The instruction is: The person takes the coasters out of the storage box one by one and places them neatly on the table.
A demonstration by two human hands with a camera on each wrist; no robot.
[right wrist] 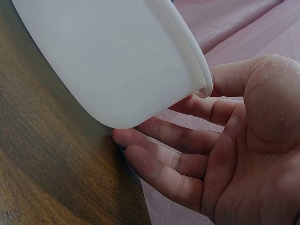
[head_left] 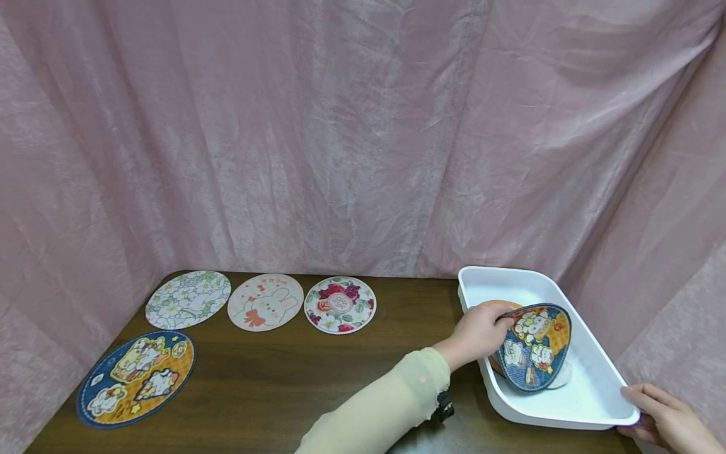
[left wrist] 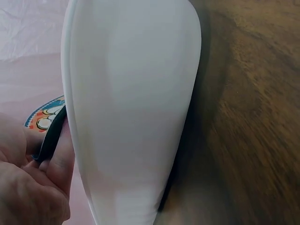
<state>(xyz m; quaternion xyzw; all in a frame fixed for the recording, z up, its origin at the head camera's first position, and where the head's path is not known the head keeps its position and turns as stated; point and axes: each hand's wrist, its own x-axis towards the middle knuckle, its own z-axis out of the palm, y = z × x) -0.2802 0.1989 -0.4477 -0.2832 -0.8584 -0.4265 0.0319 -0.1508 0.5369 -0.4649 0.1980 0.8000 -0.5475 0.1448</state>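
Head: left hand pinches the denim mat by its edge; mat extends rightward from the grip, tilted, over the white tray. Right hand grips the tray's corner. Judged best: brace that corner, keep mat clear of the wall. Left wrist: shows finger contact beneath, hidden overhead. Right wrist: reveals fingers spread under the corner.

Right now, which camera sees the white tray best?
The head view: it looks down into the white tray, showing its inside and most of its rim. The left wrist view shows only part of its outside, close up; the right wrist view, another outside part, at the corner the right hand grips.
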